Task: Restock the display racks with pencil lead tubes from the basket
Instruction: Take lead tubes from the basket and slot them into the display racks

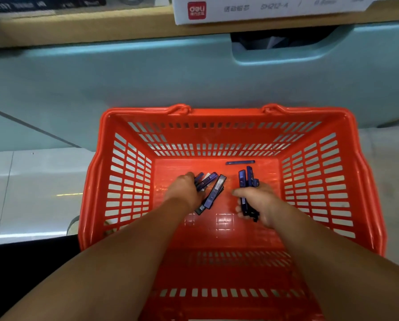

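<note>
one red basket (pixel 228 111) on pale floor (pixel 31 193) w/ teal cabinet (pixel 147 72) behind.

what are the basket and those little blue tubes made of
The basket looks like glossy moulded red plastic: slotted walls, light glinting off its floor. The lead tubes look like hard dark-blue plastic with a slight sheen, though blur leaves that open.

- Head view, my only feed: a wide-angle camera on the person's head faces forward and steeply down, close above the red basket (pixel 219 111).
- Frame limits: I see both forearms (pixel 129 246) enter from the bottom edge; a shelf edge (pixel 78 28) crosses the top, farther off.
</note>
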Demonstrator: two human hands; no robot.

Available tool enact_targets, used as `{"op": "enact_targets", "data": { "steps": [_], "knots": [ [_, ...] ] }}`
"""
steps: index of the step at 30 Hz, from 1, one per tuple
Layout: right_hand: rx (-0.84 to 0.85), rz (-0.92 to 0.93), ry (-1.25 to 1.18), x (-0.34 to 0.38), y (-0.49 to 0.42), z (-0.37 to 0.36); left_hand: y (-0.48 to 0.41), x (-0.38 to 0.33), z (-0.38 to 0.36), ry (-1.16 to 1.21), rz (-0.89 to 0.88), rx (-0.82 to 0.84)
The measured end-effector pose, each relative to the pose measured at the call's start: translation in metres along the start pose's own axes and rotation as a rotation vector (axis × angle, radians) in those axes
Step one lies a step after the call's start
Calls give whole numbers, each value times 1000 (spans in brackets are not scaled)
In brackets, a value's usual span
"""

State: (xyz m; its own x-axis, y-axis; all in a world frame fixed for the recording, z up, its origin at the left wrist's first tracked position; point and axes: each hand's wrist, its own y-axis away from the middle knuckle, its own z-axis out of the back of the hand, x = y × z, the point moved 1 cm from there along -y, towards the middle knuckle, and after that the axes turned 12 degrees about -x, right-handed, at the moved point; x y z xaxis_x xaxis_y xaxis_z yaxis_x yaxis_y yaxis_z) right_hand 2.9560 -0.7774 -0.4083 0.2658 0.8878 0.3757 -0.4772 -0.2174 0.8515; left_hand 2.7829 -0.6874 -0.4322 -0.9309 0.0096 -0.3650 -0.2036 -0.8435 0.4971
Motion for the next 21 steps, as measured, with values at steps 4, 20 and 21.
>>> {"op": "enact_targets", "data": {
  "steps": [4, 20, 21],
  "knots": [
    [18, 12, 1, 0, 6, -3, -2, 1, -3, 160, 71, 73],
    [341, 340, -286, 69, 126, -7, 75, -10, 130, 560, -76, -32],
    [343, 385, -252, 74, 141, -7, 84, -14, 143, 570, -99, -46]
  ]
}}
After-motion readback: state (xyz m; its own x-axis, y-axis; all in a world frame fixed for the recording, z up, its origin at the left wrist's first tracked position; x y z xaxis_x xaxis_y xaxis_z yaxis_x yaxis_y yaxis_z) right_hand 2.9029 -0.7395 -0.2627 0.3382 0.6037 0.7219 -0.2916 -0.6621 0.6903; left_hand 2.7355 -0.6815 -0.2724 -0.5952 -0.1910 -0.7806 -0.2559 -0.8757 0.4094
